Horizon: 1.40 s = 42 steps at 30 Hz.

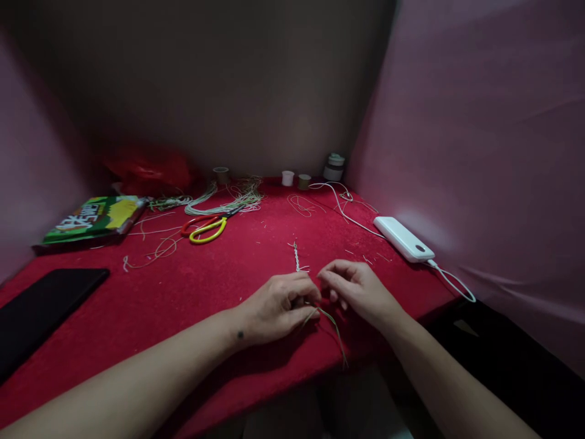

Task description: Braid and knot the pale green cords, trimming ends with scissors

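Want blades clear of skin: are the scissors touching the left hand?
Apart. The head view shows a stretch of bare red cloth between the scissors and the left hand.

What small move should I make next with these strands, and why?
Perhaps bring your right hand down to the green strands and draw them straight: they trail loosely from your left hand, and your right hand is close by. Whether it already holds a thread is too fine to tell.

Matt tablecloth [183, 311] (faintly mottled), smooth plastic power bank [401, 236]; glossy plastic bag [153, 169], knobbly braided cord [297, 258]
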{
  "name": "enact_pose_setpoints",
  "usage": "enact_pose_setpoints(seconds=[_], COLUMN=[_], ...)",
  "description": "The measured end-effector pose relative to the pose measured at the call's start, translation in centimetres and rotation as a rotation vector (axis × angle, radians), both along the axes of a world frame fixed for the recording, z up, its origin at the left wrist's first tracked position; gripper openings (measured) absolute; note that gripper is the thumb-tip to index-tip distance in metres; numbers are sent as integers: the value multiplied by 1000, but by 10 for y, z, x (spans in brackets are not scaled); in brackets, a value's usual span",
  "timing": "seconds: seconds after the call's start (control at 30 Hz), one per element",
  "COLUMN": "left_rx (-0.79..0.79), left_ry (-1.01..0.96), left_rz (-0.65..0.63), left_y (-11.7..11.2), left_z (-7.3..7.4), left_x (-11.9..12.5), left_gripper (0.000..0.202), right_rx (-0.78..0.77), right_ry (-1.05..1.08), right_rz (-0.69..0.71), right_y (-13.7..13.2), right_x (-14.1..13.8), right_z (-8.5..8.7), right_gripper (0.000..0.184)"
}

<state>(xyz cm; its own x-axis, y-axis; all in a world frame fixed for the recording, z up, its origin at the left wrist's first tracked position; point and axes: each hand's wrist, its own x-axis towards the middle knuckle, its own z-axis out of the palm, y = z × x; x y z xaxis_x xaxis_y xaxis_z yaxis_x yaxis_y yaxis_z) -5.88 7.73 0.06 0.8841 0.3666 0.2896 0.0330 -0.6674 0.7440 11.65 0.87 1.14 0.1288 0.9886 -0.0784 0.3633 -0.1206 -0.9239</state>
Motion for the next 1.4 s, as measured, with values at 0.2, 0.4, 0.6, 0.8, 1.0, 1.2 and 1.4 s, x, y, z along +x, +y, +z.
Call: enact_pose_setpoints(seconds=[0.2, 0.4, 0.6, 0.8, 1.0, 1.2, 1.4], left_rx=[90, -497, -704, -755, -770, -774, -768], left_ry=[-166, -228, -226, -216, -189, -186, -198], left_rz=[69, 540, 676, 665, 651, 649, 645], left_y=[-16, 2, 22, 20, 21, 21, 20], left_z=[-3, 1, 1, 2, 3, 4, 4], left_x=[-2, 1, 2, 2, 2, 1, 1], left_gripper=[23, 20, 14, 13, 14, 14, 13], right_rx=[44, 11, 115, 240, 271, 151, 34], right_ry=[-583, -612, -471, -368, -324, -211, 26], right_rz=[-54, -117, -168, -189, -216, -203, -117], right_y=[68, 92, 89, 82, 87, 93, 90], right_x=[-14, -13, -6, -10, -7, -4, -5], right_z=[3, -8, -15, -17, -18, -21, -12], right_gripper=[23, 18, 12, 8, 5, 3, 9])
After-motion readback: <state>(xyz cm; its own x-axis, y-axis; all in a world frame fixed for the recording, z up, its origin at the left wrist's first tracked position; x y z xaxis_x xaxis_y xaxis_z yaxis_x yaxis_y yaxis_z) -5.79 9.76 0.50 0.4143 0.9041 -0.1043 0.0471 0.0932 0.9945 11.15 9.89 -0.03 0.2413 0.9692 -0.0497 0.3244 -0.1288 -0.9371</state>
